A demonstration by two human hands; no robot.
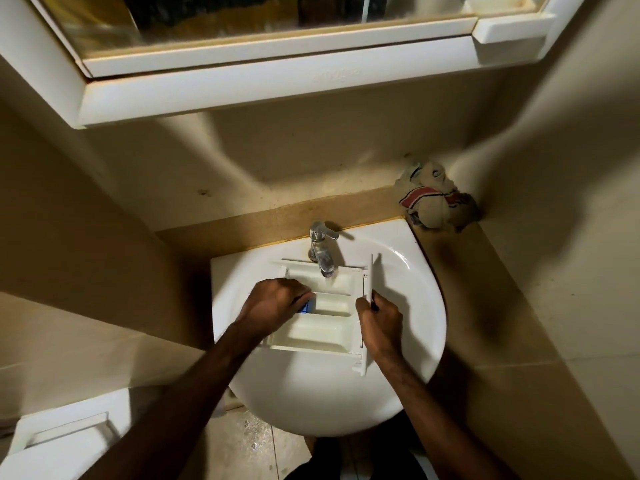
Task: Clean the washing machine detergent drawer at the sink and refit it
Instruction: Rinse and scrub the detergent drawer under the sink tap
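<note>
1. You stand at a white sink [408,306] set in a beige-walled corner, with a mirror cabinet [242,88] overhead and a chrome tap [323,252] at the back of the basin.
2. Your left hand [273,303] is curled down into the detergent drawer [322,327], fingers around a small blue piece [308,306]; whether that is an insert or a scrubber, you cannot tell from here.
3. Your right hand [379,322] grips the drawer's front panel [367,313], thumb and fingers closed on its edge.
4. The drawer lies in the basin between both hands, directly under the spout. Its long axis runs left to right, front panel on your right. The left hand sits nearer the compartments, so scrubbing probably falls to it while the right steadies.
5. The drawer is off-white plastic, split into several open compartments, looking faintly yellowed.
6. A crumpled cloth [436,199] sits on the table in the far right corner.
</note>
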